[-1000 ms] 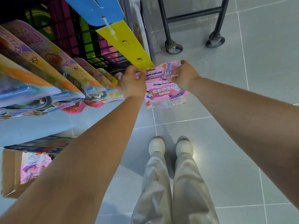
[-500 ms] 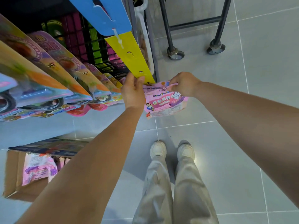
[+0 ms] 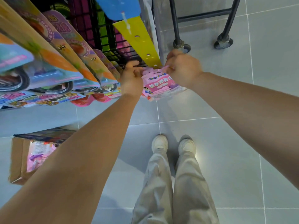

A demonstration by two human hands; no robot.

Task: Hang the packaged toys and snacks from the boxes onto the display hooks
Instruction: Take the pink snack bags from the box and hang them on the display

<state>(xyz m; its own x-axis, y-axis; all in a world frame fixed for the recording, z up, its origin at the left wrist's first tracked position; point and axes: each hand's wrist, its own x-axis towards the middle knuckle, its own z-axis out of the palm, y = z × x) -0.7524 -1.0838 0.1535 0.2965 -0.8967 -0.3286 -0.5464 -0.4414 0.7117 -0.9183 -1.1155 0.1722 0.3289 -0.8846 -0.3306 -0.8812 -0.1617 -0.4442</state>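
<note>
As left hand (image 3: 131, 78) and right hand (image 3: 182, 70) pinch it, packet (image 3: 161, 85) hangs (below both).

Bare forearms, beige trousers (image 3: 176, 188), white sneakers (image 3: 186, 146).

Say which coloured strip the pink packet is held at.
The yellow strip: the pink packet is held at its lower end; the blue strip hangs higher.

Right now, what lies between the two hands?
Head view: the pink snack packet, top pinched by left hand and right hand, at the foot of the yellow strip.
</note>
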